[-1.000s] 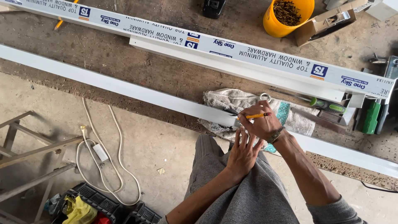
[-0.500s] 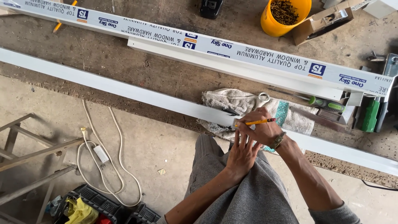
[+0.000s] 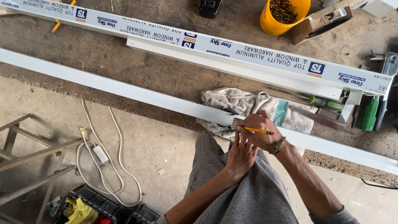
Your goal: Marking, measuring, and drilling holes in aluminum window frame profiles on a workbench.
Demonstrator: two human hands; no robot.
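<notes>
Partly, right hand (image 3: 259,132) hides pencil (image 3: 258,130) tip.

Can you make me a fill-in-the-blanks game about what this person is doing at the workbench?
1. The right hand holds a yellow ____ against the long white aluminium bar.
2. The round plastic tub full of dark screws is coloured ____.
3. The crumpled beige cloth lies under a pair of ____ with pale looped handles.
4. The left hand rests with its fingers against the near edge of the long white ____.

Missing words: pencil; yellow; scissors; bar
</notes>
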